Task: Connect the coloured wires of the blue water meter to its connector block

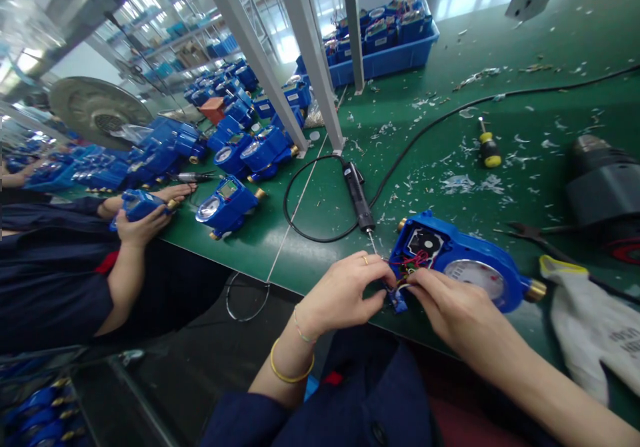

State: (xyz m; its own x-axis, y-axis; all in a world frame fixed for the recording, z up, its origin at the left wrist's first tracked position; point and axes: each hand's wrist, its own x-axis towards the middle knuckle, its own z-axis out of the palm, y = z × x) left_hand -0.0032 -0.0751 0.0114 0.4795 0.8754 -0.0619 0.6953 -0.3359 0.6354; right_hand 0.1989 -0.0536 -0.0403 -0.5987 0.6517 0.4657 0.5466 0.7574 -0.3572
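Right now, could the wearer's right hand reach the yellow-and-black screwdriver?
Probably yes: once the right hand leaves the wires, it could pass over the blue meter to the uncovered screwdriver.

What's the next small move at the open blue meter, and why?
Probably ease the loose red wires inward with the right hand: they bunch up in the uncovered end of the blue meter, and the fingertips of both that hand and the left hand sit close by.

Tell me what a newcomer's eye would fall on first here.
Probably the open blue water meter, its red wires bared beside the person's left hand and right hand. Next, the black electric screwdriver lying beyond the hands, and the pale scraps strewn over the green bench at right.
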